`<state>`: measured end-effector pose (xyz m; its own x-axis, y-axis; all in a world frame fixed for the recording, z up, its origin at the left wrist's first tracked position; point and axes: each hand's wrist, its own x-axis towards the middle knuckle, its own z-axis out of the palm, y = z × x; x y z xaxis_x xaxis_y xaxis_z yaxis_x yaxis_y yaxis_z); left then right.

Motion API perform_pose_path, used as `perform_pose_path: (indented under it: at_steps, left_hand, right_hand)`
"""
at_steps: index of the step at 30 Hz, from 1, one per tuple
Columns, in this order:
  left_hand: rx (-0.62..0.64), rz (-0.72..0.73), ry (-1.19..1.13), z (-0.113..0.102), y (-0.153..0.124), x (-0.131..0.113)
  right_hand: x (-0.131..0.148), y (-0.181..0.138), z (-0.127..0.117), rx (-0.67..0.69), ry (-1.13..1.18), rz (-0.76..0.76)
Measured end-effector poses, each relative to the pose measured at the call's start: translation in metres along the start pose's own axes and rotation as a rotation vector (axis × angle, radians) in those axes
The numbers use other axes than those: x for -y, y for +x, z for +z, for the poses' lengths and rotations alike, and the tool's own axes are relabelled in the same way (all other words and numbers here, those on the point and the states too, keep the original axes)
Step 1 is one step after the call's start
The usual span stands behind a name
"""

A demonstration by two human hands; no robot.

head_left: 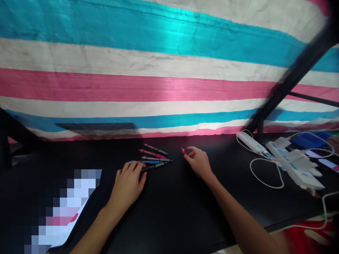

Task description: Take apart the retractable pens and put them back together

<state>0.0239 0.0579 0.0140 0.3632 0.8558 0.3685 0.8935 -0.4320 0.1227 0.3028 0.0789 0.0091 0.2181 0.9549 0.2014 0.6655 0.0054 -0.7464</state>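
A striped sheet (132,86) in turquoise, pink and white fills the background, rising behind a black worktop (169,211). A dark bar (291,74) slants across the sheet on the right. A lit screen (74,204), mostly pixelated, lies at the near left of the worktop. At the right, a white power strip (293,167) with plugs in it sits among looping white cables (267,186), with a blue object (309,140) behind it and a slim white device (250,141) near its far end. The left hand (129,183) lies palm down, fingers bent over the near-left side of a loose cluster of pens; whether its grip grasps one or merely rests there, I cannot tell. The right hand (198,162) is to the right of the cluster, apart from it, its grip pinching a red pen (183,151) between thumb and fingers, the red end poking out past them. The cluster holds a grey pen (155,149) farthest away, then a pinkish-red pen (152,153), a clear pen (156,159), a blue pen (152,162) reaching the left fingers, and a dark pen (155,167) nearest.
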Motion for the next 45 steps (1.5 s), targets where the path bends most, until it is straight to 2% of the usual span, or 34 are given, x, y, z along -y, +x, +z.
perform_pose_path:
  at_steps: [2,5,7,9,10,12,14,15,17,19,21,25,27,30,33,36,39,42,45]
  left_hand:
    - [0.026,-0.001,-0.043,0.001,0.0,0.001]
    - [0.068,-0.006,-0.126,0.002,0.001,0.002]
    - [0.075,-0.009,-0.204,0.002,0.002,0.002]
    - [0.055,0.002,-0.302,0.0,0.003,0.002]
    - [0.042,0.012,-0.353,-0.001,0.003,0.001]
    - [0.011,0.017,-0.468,-0.005,0.003,-0.002]
    - [-0.02,-0.03,-0.621,-0.008,0.003,-0.007]
    - [-0.025,-0.079,-0.718,-0.01,0.003,-0.01]
    - [0.013,-0.175,-0.917,-0.012,0.002,-0.016]
    - [0.104,-0.175,-1.015,-0.013,0.001,-0.024]
    - [0.156,-0.079,-0.964,-0.014,0.0,-0.031]
    - [0.108,0.049,-0.815,-0.015,-0.005,-0.042]
    - [0.042,0.062,-0.756,-0.015,-0.006,-0.042]
    - [-0.09,0.06,-0.668,-0.018,-0.006,-0.034]
    - [-0.295,0.03,-0.482,-0.02,-0.003,-0.022]
    - [-0.24,0.176,-0.379,-0.02,0.0,-0.012]
    - [-0.185,0.32,-0.374,-0.018,0.001,-0.008]
    - [-0.197,0.368,-0.361,-0.018,0.0,-0.008]
    - [-0.21,0.422,-0.321,-0.019,-0.001,-0.01]
  right_hand:
    - [-0.001,-0.002,0.002,-0.004,-0.163,-0.03]
    - [0.0,-0.002,0.004,-0.08,-0.266,-0.113]
    - [0.005,-0.003,0.004,-0.153,-0.239,-0.204]
    - [0.014,-0.006,0.004,-0.152,-0.122,-0.296]
    - [0.02,-0.009,0.003,-0.109,-0.031,-0.33]
    - [0.032,-0.016,0.004,0.072,0.178,-0.342]
    - [0.043,-0.026,0.008,0.28,0.423,-0.305]
    - [0.049,-0.03,0.011,0.343,0.548,-0.262]
    - [0.058,-0.04,0.017,0.403,0.685,-0.219]
    - [0.066,-0.049,0.024,0.394,0.628,-0.291]
    - [0.072,-0.055,0.028,0.326,0.533,-0.409]
    - [0.074,-0.057,0.028,0.327,0.448,-0.491]
    - [0.071,-0.053,0.025,0.313,0.426,-0.46]
    - [0.065,-0.045,0.017,0.322,0.414,-0.32]
    - [0.06,-0.037,0.008,0.434,0.458,-0.209]
    - [0.056,-0.031,-0.002,0.552,0.516,-0.124]
    - [0.053,-0.029,-0.007,0.679,0.556,0.006]
    - [0.05,-0.028,-0.01,0.806,0.572,0.073]
    - [0.049,-0.028,-0.012,0.879,0.607,0.082]
